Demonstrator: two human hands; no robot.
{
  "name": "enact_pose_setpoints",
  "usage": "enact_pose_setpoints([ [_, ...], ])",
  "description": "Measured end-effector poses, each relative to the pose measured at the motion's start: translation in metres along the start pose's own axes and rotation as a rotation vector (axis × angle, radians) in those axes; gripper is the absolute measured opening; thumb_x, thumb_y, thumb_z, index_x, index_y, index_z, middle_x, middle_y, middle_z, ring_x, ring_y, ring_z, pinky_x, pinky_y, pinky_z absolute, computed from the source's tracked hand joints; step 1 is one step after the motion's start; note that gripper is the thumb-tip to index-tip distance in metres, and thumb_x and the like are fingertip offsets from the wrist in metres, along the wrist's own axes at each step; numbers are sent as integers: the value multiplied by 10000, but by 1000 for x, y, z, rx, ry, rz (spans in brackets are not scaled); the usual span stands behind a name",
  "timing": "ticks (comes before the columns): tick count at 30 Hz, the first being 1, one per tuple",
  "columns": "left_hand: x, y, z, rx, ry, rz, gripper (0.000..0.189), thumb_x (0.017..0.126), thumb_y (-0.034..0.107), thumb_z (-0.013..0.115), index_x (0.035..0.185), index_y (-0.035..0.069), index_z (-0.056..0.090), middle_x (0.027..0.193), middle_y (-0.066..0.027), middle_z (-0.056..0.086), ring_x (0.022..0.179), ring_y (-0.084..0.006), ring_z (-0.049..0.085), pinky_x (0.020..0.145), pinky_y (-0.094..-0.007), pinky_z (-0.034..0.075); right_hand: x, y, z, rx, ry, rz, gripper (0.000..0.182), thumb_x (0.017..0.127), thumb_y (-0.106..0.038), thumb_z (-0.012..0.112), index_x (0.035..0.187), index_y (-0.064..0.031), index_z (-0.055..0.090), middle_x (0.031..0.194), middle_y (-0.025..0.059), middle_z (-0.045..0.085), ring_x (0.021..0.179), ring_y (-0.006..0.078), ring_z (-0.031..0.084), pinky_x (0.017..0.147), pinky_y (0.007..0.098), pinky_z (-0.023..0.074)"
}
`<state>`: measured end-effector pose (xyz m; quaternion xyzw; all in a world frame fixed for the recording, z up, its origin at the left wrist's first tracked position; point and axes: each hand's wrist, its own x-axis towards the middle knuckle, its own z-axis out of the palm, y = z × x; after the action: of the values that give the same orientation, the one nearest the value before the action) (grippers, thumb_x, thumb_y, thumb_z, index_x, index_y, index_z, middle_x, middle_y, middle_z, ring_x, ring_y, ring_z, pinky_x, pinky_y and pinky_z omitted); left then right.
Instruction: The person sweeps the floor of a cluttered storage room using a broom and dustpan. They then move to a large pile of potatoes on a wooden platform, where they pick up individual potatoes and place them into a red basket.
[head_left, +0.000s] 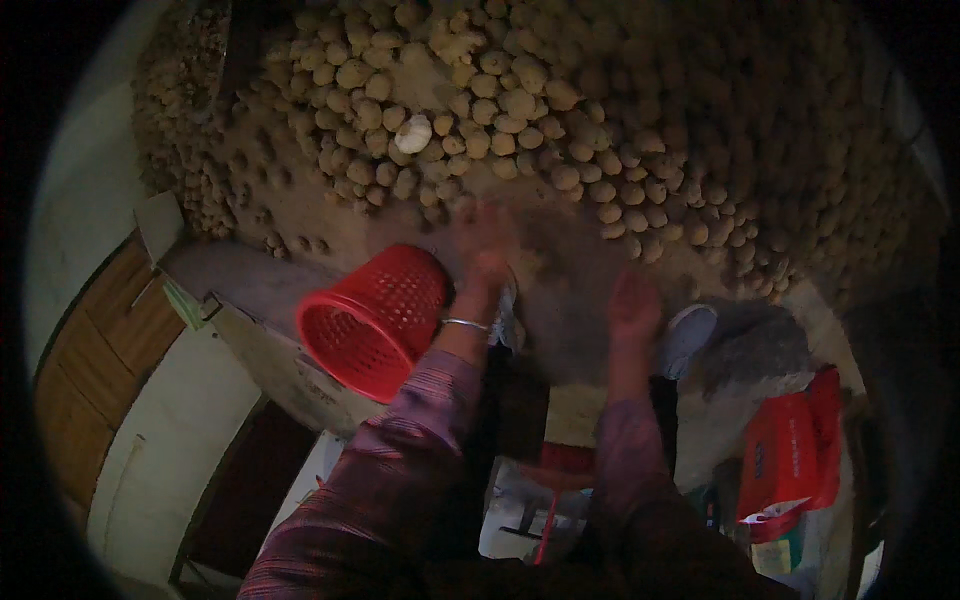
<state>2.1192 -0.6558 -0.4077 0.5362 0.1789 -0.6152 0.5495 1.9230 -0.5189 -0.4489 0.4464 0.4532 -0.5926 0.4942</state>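
A wide heap of round, dusty brown tubers (480, 142), possibly potatoes, covers the floor ahead of me. One pale, whitish bulb (412, 135) stands out among them. My left hand (486, 240), with a silvery bangle at the wrist, reaches down to the near edge of the heap. My right hand (635, 300) is lower and further right, above dusty bare floor. Both hands are motion-blurred, so what their fingers hold is unclear. Just left of my left forearm, a red perforated plastic basket (375, 322) leans over with its mouth toward me.
My shoe (688, 334) shows beside my right hand, the other shoe (508, 315) beside my left wrist. A red bag (787, 446) bearing writing stands at the lower right. On the left are a pale wall (82, 180) and a wooden door (105, 337).
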Motion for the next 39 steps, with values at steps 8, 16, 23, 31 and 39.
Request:
enact_pose_setpoints([
  [8, 61, 90, -62, 1095, 599, 255, 494, 793, 399, 474, 1101, 19, 407, 996, -109, 532, 887, -217, 521, 749, -295, 431, -13, 54, -59, -262, 465, 215, 423, 755, -302, 577, 1092, -86, 439, 1023, 149, 503, 962, 330, 467, 766, 476, 449],
  [16, 69, 87, -44, 2108, -88, 572, 397, 788, 292, 540, 1093, 62, 432, 1018, -106, 500, 876, -230, 525, 730, -359, 458, 1, 111, 1, 35, 223, 417, 457, 806, -330, 508, 1183, -103, 386, 1249, 122, 316, 1128, 330, 342, 911, 539, 330],
  [23, 24, 43, -1, 767, 194, -56, 476, 776, 249, 561, 1162, 46, 368, 1023, -123, 522, 901, -221, 532, 733, -302, 456, -21, 70, 85, 302, -455, 278, 441, 828, -283, 485, 1192, -58, 380, 1195, 126, 395, 1101, 320, 391, 924, 426, 368],
  [31, 11, 44, -153, 2216, 340, -235, 323, 768, 276, 533, 1000, 54, 562, 1034, -148, 557, 898, -237, 561, 722, -325, 458, -57, 30, -7, 70, -78, 140, 492, 749, -230, 603, 1171, -71, 405, 1121, 120, 461, 1039, 291, 449, 856, 398, 437],
  [39, 5, 27, -179, 1480, 420, 281, 249, 803, 215, 497, 985, 50, 536, 971, -106, 553, 868, -191, 531, 704, -302, 443, -17, -20, -56, -212, 351, -107, 375, 775, -239, 564, 1091, -66, 459, 1057, 120, 498, 978, 267, 493, 814, 421, 460],
])
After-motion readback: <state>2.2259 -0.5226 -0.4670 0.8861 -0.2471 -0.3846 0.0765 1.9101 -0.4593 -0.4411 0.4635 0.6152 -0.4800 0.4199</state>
